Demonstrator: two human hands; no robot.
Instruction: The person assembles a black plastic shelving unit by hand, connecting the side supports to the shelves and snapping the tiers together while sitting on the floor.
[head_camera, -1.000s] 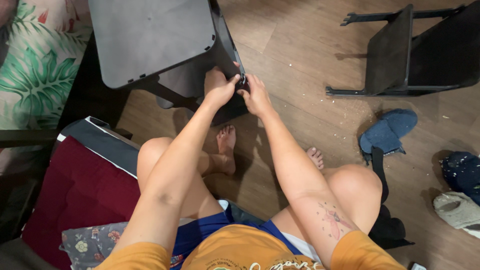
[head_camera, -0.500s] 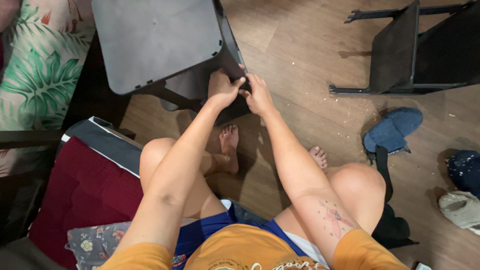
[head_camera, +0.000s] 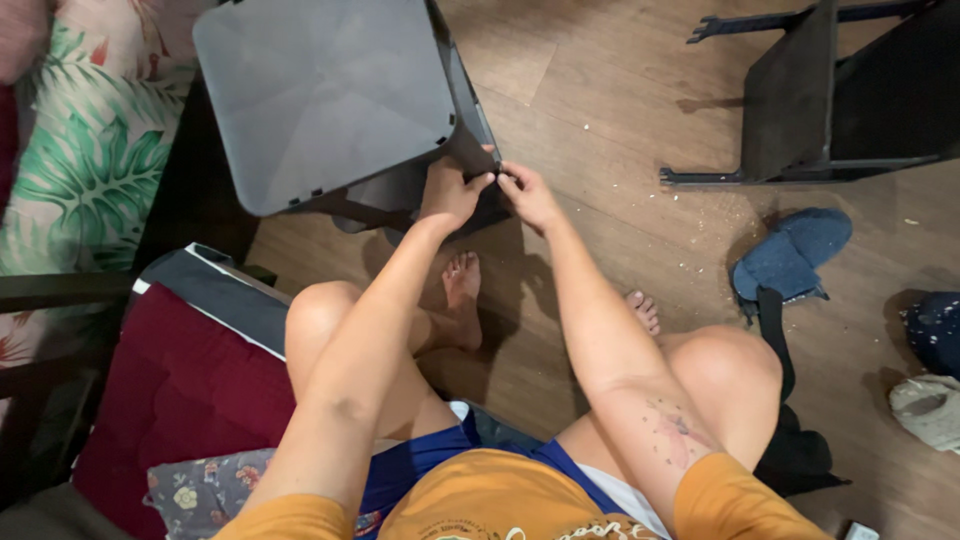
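A seated person's left hand (head_camera: 452, 193) and right hand (head_camera: 527, 196) both pinch the near right corner of a grey square plastic panel (head_camera: 325, 95), its fitting apparently unfinished.

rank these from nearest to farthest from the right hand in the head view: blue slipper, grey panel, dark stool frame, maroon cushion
From the right hand:
1. Grey panel, touching the fingers, just left of the hand.
2. Blue slipper, on the floor to the right.
3. Dark stool frame, upper right, and maroon cushion, lower left: too close to call.
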